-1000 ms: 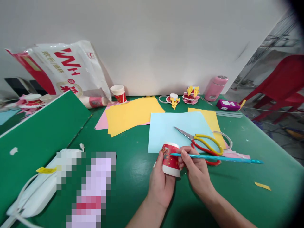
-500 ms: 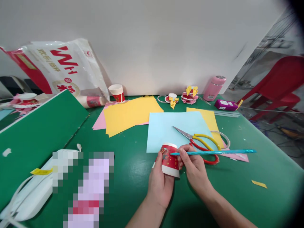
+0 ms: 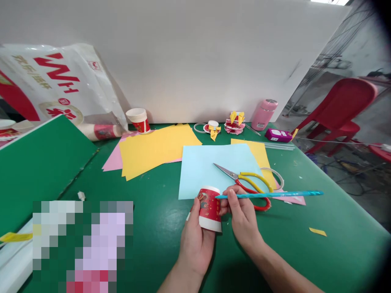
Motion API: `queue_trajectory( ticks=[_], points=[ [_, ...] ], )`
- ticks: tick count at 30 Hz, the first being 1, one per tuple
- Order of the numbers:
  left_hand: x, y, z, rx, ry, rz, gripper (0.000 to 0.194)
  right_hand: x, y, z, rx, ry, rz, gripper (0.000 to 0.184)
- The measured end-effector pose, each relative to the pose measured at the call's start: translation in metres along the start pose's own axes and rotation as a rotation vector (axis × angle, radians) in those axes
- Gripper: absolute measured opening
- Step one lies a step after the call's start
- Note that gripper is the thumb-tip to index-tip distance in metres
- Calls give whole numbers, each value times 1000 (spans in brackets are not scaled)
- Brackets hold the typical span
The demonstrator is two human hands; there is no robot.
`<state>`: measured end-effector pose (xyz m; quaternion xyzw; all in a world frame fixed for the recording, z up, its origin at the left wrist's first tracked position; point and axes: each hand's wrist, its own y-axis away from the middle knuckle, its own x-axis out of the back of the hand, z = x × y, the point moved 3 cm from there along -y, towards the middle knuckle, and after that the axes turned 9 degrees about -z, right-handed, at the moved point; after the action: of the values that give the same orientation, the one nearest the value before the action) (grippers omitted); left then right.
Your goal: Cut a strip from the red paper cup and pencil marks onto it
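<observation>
Paper cup (image 3: 210, 209), red with white edges, sits in the left hand (image 3: 197, 246) above a green table (image 3: 152, 252), as the right hand (image 3: 242, 217) brings a blue stick (image 3: 275, 195) to its printed side.

The left thumb presses the cup's outer wall; the right hand, close beside it, pinches the stick near its tip, though whether that tip touches the cup is unclear. From the cup, a light-blue sheet (image 3: 198, 171) lies at twelve o'clock, red-and-yellow-handled scissors (image 3: 236, 176) at two, yellow sheets (image 3: 152, 150) toward eleven, a pink bottle (image 3: 263, 116) at one and a yellow scrap (image 3: 318, 232) at three.
</observation>
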<state>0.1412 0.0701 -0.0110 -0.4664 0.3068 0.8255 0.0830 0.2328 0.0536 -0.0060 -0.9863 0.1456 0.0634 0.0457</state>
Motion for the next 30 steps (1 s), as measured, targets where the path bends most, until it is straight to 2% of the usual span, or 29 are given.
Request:
queue_trajectory(
  ticks=[6, 13, 19, 24, 30],
  points=[
    [-6, 4, 1, -87, -71, -116, 18, -3, 0, 2, -15, -42, -14, 20],
    [-3, 3, 2, -113, -50, -5, 19, -4, 1, -3, -18, -71, -81, 20],
    [-2, 12, -1, -101, -47, 184, 18, -4, -1, -2, -6, 77, -128, 18],
    [3, 15, -3, -119, -120, 194, 22, -4, -2, 3, -62, 134, -127, 20],
    [5, 14, -3, -120, -113, 206, 23, -5, -1, 1, -46, 198, -134, 22]
  ],
)
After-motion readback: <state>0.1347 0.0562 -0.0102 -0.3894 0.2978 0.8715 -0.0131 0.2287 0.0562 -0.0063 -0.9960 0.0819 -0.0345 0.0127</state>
